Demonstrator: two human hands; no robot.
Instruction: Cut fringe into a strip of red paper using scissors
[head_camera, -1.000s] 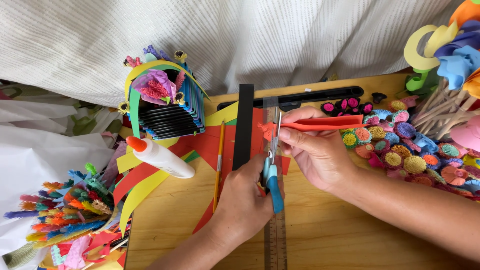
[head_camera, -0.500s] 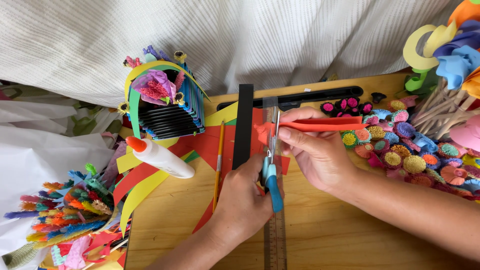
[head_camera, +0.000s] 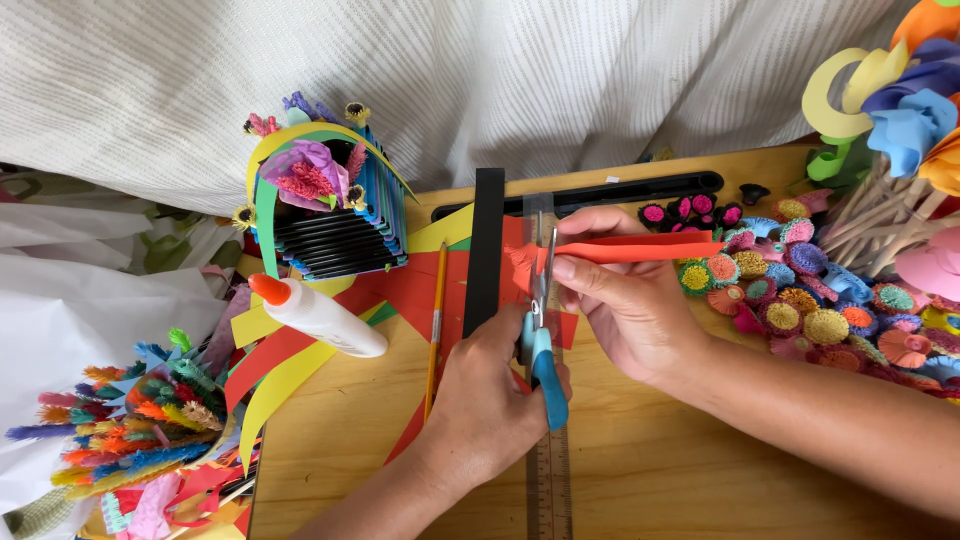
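My left hand (head_camera: 490, 400) grips blue-handled scissors (head_camera: 548, 375), blades pointing away from me over a clear ruler (head_camera: 548, 480). The blades meet the fringed end of a red-orange paper strip (head_camera: 640, 250). My right hand (head_camera: 630, 315) pinches that strip just right of the blades, and the strip runs on to the right. A black paper strip (head_camera: 485, 250) lies just left of the scissors, on red paper sheets (head_camera: 410, 290).
A white glue bottle with an orange cap (head_camera: 320, 318) and a pencil (head_camera: 437, 320) lie left of my hands on the wooden table (head_camera: 650, 470). A black paper basket (head_camera: 335, 215) stands behind. Quilled paper flowers (head_camera: 800, 300) crowd the right, and fringed paper pieces (head_camera: 140, 410) the left.
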